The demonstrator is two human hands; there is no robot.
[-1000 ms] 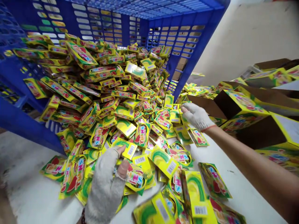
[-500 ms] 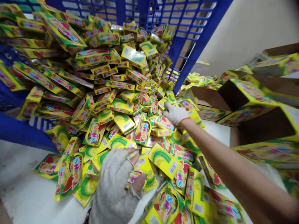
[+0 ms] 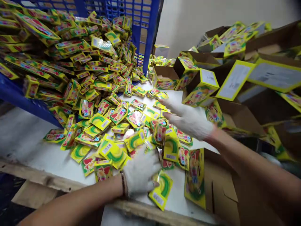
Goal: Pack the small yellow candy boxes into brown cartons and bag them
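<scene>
Left hand (image 3: pixel 142 171), gloved, lower centre: fingers loosely spread over packets (image 3: pixel 113 153). Right hand (image 3: pixel 191 122), gloved, right of centre: fingers extended, parted. Packets heaped centre to upper left, partly inside blue crate (image 3: pixel 150 40).

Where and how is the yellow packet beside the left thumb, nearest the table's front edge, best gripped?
I'd probably pinch the packet across its long sides near the barcode end, coming from above and the front: it lies flat on the table, that end pointing to the front edge, apart from the other packets.
</scene>
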